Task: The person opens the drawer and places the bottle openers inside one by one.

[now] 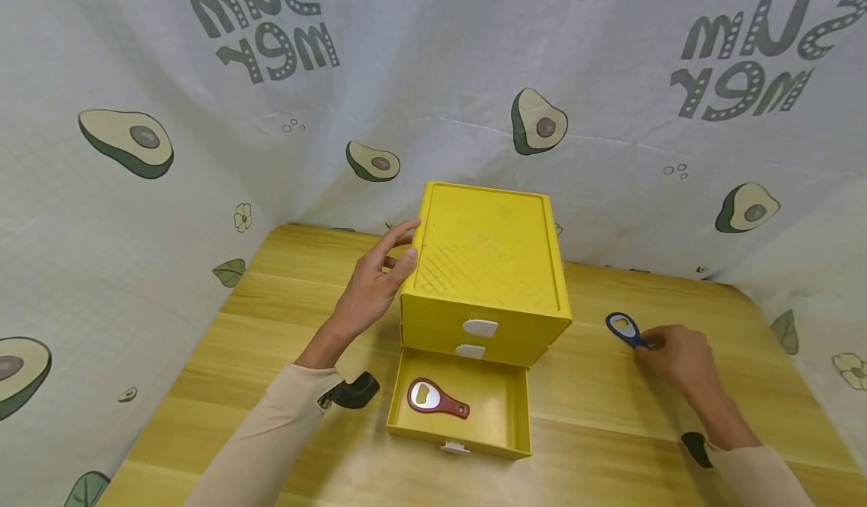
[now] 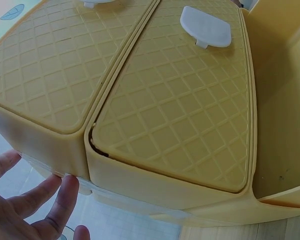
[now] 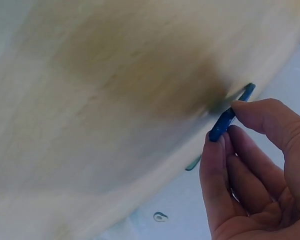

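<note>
A yellow drawer cabinet [image 1: 488,251] stands on the table with its bottom drawer [image 1: 501,417] pulled out. Inside that drawer lies a dark red bottle opener [image 1: 439,400]. My left hand [image 1: 372,285] rests on the cabinet's left side, its fingers extended; the left wrist view shows the fingertips [image 2: 65,187] at the side wall. To the right of the cabinet, my right hand [image 1: 680,356] pinches the handle end of a blue bottle opener [image 1: 622,326] between thumb and fingers. In the right wrist view the blue opener [image 3: 225,122] appears edge-on.
Two upper drawers with white pull tabs [image 1: 479,328] are closed above the pulled-out one. The wooden table [image 1: 271,341] reaches back to a white curtain [image 1: 440,56] printed with avocados. Dark wrist straps [image 1: 355,390] sit at both sleeves.
</note>
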The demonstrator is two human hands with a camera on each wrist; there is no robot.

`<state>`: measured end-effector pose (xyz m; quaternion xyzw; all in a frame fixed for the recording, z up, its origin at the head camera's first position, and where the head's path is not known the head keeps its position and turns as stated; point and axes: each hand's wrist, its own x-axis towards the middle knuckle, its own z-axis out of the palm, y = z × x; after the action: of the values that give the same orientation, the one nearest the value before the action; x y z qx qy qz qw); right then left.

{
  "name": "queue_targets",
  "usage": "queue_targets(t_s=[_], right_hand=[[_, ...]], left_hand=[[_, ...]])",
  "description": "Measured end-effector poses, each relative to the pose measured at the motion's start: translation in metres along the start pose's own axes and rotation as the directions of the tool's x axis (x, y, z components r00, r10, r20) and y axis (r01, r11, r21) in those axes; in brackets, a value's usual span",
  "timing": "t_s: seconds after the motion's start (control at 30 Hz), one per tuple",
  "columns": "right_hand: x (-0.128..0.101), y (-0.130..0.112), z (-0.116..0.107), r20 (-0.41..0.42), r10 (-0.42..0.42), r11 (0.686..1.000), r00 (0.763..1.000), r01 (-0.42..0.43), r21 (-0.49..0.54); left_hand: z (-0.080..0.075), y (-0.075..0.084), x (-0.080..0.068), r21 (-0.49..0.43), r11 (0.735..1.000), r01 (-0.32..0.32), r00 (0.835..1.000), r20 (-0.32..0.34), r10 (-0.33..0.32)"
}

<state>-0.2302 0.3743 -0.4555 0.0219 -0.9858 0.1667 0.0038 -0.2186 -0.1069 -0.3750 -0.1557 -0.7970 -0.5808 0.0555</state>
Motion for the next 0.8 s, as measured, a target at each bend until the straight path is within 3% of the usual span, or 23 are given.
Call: queue_targets(t_s=[0.37,0.8], right_hand=[[-0.017,-0.015,-0.01,-0.061,-0.049,0.998,0.997,0.05,0.025],[-0.043,-0.05,-0.022,-0.093,-0.104,0.993,0.99,0.108,0.043]], left_hand=[[0.0,-0.001,0.001,-0.004,1.0,0.004,1.0,0.0,-0.004],[0.0,-0.001,0.001,-0.007,1.0,0.002,1.0,-0.001,-0.002]])
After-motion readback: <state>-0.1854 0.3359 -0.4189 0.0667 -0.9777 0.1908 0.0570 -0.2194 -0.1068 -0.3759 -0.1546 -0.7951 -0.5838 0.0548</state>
